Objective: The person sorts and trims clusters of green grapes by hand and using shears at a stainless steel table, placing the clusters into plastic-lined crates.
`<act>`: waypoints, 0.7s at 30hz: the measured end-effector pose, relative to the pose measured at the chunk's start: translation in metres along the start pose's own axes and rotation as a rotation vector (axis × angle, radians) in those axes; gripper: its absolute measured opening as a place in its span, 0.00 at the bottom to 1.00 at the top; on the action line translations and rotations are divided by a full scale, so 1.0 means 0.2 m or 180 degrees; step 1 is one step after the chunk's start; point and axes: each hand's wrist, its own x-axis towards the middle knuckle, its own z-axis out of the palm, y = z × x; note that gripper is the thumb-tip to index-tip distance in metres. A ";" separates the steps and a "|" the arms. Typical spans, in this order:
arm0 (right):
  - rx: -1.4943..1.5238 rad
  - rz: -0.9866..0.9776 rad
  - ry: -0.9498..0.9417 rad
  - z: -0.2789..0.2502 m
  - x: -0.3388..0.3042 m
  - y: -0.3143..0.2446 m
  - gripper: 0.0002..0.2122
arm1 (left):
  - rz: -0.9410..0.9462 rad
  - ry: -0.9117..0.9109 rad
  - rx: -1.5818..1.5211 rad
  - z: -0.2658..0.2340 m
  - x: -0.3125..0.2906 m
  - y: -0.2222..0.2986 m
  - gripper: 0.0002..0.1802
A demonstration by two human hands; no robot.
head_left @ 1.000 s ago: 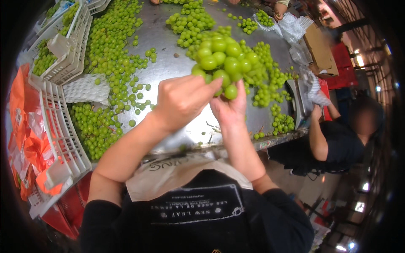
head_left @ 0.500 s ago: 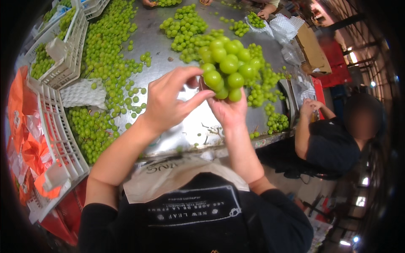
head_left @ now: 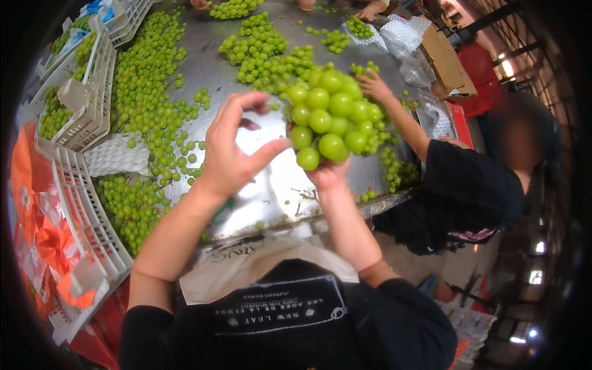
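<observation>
The right hand (head_left: 331,176) grasps a green grape bunch (head_left: 334,114) above the desk (head_left: 201,58); the left hand (head_left: 225,154), fingers (head_left: 233,108) parted and empty, hovers beside it. One is lifted; other bunches (head_left: 256,46) and loose grapes (head_left: 142,77) lie there.

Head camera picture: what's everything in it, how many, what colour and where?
Held grape bunch: one, green, above table, middle
Loose grapes: too many to count, green, table's left
Other bunches: several, green, farther back
Metal table: one, grey, under grapes
Crates: at least three, white, left
Crumpled plastic: uncounted, orange, left edge
Foam wrap: several, white, left and upper right
Cardboard box: one, brown, upper right
Co-worker: one, black clothes, right
Others' hands: at least three, bare, far edge
Cloth flap: one, off-white, lower middle
Left hand: one, bare, beside held bunch
Right hand: one, bare, under it
</observation>
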 end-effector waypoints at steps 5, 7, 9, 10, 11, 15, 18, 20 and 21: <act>-0.0826 -0.0302 -0.0244 -0.08 -0.03 -0.05 0.24 | -0.1476 -0.0762 -0.2310 0.07 0.00 -0.04 0.45; -0.1932 -0.0484 -0.0500 -0.04 -0.03 -0.06 0.27 | -0.1432 -0.1025 -0.2886 0.12 -0.04 -0.05 0.45; -0.2843 -0.0740 -0.0203 -0.02 -0.05 -0.11 0.28 | -0.1495 -0.1154 -0.2908 0.14 -0.05 -0.06 0.47; -0.2872 -0.0830 -0.0968 -0.07 -0.04 -0.17 0.24 | -0.1526 -0.1219 -0.2918 0.15 -0.05 -0.06 0.48; -0.3233 -0.0884 -0.0721 -0.05 -0.05 -0.21 0.22 | -0.1552 -0.1099 -0.2986 0.16 -0.06 -0.05 0.48; -0.4377 -0.1300 -0.0022 0.09 -0.03 -0.18 0.16 | -0.1538 -0.0476 -0.2950 0.18 -0.07 -0.05 0.48; -0.4067 -0.1265 0.0373 0.09 -0.05 -0.10 0.17 | -0.1357 -0.0132 -0.2838 0.21 -0.07 -0.08 0.48; -0.3015 -0.1241 0.0229 0.07 -0.09 -0.04 0.18 | -0.1188 0.0000 -0.2711 0.23 -0.07 -0.10 0.48; -0.2486 -0.1219 0.0159 0.07 -0.10 -0.02 0.19 | -0.1093 0.0044 -0.2611 0.24 -0.08 -0.11 0.48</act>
